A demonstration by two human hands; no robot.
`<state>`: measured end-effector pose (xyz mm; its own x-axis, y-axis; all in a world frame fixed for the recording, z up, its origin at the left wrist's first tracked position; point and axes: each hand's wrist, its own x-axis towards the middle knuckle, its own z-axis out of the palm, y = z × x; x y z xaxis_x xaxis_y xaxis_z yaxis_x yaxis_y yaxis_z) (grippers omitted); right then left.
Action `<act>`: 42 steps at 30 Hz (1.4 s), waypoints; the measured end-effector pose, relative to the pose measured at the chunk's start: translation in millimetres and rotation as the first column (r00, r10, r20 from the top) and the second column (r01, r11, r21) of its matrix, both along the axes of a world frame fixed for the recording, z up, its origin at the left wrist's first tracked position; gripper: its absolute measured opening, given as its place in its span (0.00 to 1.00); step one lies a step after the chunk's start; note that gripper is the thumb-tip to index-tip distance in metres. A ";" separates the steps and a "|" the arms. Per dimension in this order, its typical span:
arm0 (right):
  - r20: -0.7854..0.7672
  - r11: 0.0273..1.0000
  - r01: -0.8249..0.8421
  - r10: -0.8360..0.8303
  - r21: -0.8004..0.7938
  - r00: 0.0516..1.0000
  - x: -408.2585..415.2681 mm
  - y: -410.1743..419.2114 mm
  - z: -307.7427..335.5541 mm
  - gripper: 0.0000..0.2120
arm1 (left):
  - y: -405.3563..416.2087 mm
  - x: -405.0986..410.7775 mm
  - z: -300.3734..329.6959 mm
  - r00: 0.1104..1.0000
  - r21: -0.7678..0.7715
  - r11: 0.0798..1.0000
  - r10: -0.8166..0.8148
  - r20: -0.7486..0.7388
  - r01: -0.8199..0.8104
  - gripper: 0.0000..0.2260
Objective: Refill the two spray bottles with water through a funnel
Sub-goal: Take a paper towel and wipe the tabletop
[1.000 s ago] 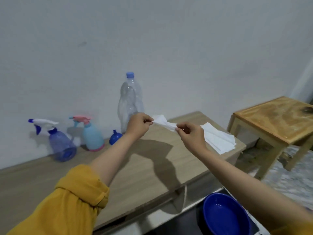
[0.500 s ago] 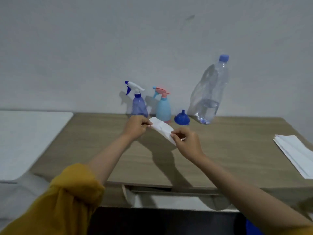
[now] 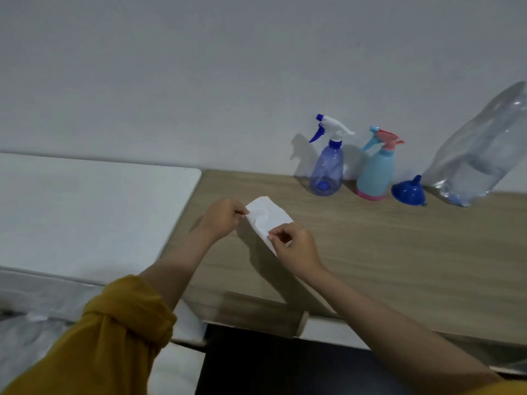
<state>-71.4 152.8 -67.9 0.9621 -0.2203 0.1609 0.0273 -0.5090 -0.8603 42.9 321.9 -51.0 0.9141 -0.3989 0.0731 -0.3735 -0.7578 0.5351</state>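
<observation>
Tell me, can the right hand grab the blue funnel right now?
Probably not straight away. The right hand is pinching the white tissue, as is the left hand. The blue funnel sits upside down on the wooden table with open tabletop between, so once it lets go, the way looks free.

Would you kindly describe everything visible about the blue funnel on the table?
The blue funnel looks like glossy, opaque plastic. It stands upside down, wide mouth on the wooden table and narrow spout pointing up, with a small tab at its rim. It sits near the wall between the light blue spray bottle and the clear water bottle. Neither hand touches it.
</observation>
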 end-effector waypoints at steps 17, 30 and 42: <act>-0.340 0.721 -0.341 0.154 -0.603 0.928 66.2 65.9 -59.2 0.27 | 65.1 29.4 -62.7 0.978 0.263 0.943 -0.207 -0.015 0.204 0.21; -0.367 0.707 -0.313 0.081 -0.634 0.927 65.8 44.2 -76.7 0.30 | 34.6 -2.4 -76.2 0.986 0.081 0.984 -0.161 0.036 0.157 0.24; 0.041 0.900 0.031 -0.015 -0.434 0.999 14.1 9.8 -70.2 0.23 | -10.3 -2.7 -70.0 0.955 0.285 0.921 -0.290 0.053 0.264 0.19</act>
<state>-57.3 162.7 -138.1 0.9493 -0.1425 0.2804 0.0380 -0.8331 -0.5519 40.2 311.6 -121.0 0.7584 -0.6517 0.0046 -0.6273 -0.7281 0.2765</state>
